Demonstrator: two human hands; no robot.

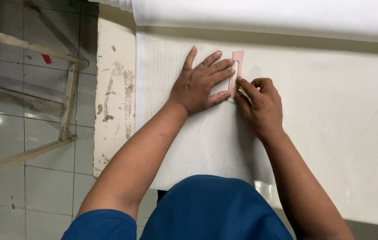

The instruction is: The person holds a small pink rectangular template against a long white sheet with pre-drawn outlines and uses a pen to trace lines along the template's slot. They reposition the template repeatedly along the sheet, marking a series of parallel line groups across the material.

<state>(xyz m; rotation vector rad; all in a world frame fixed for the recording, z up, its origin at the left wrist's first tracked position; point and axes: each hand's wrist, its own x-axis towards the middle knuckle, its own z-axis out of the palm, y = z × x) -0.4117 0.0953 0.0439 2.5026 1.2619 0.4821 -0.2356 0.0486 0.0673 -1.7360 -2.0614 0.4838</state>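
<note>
Head view: flat left hand (198,84) pins pink template (236,71); right hand (260,104) (pencil-pinching) beside.

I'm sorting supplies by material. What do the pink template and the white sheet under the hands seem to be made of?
Template: probably stiff card or thin plastic, matte pink, with clean flat edges and a cut slot. Sheet: likely paper, matte white, lying flat with faint traced outlines.

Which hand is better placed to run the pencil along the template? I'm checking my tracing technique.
Right. The right hand pinches the pencil at the template edge; the left hand lies flat pinning it to the paper.
</note>
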